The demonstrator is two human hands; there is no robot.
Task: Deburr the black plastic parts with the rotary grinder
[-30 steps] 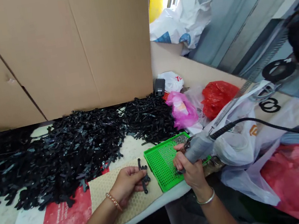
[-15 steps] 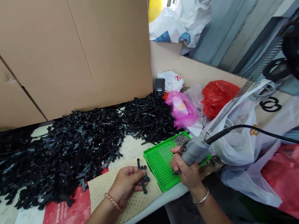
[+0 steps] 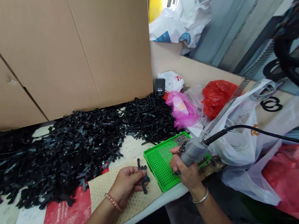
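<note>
My left hand (image 3: pixel 128 184) pinches small black plastic parts (image 3: pixel 142 176) with rounded ends, above a tan honeycomb-textured mat (image 3: pixel 102 192). In my right hand (image 3: pixel 187 172) is a grey electric screwdriver (image 3: pixel 193 151), gripped around its body and hanging from a coil spring (image 3: pixel 220 109), with a black cable (image 3: pixel 256 130) running off to the right. The screwdriver's tip is hidden behind my fingers. Under that hand lies a green perforated tray (image 3: pixel 156 164), with small metal screws (image 3: pixel 181 140) gathered toward its far right corner.
A long heap of black parts (image 3: pixel 73 151) spreads across the table in front of a tall cardboard sheet (image 3: pixel 56 51). Right of the heap lie a pink bag (image 3: pixel 182 110), a red bag (image 3: pixel 218 94) and clear plastic bags (image 3: pixel 240 127). A black device (image 3: pixel 159 86) stands behind.
The screwdriver and my right hand have shifted very slightly left. The spring and cables at the right have swung a little left. My left hand keeps its hold on the black parts.
</note>
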